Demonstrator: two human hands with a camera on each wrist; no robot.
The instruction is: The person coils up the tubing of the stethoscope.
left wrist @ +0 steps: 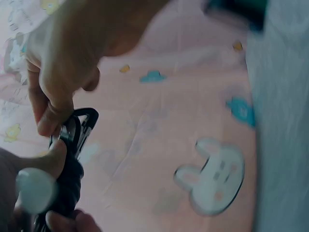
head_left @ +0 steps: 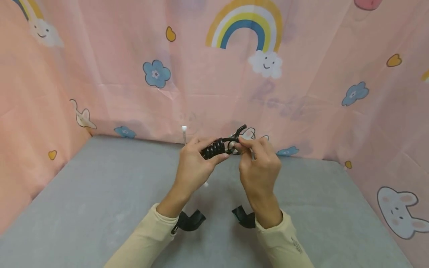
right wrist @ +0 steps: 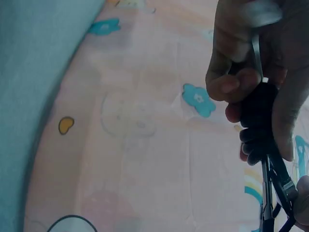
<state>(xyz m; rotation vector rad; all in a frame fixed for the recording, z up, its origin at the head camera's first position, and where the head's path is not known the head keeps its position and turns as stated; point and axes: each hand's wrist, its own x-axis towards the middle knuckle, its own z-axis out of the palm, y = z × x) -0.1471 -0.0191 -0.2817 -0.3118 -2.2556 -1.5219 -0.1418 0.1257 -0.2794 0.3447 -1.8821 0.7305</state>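
My left hand [head_left: 192, 169] grips a black coiled cord [head_left: 214, 148], fingers behind it and thumb along its lower side. At the cord's right end, my right hand [head_left: 259, 163] pinches a black strand between thumb and fingertips. A black clip shaped like a carabiner [left wrist: 91, 113] sticks out past the pinching fingers in the left wrist view. Beside the left hand a thin stem with a white cap [head_left: 184, 128] points up; whether it joins the cord is hidden. The cord is held above the table, and the fingers cover part of it.
A grey table [head_left: 100, 201] lies below the hands. Pink printed cloth [head_left: 201, 85] hangs behind it and along both sides. Black curved pieces [head_left: 191, 220] stand out beside the sleeve cuffs.
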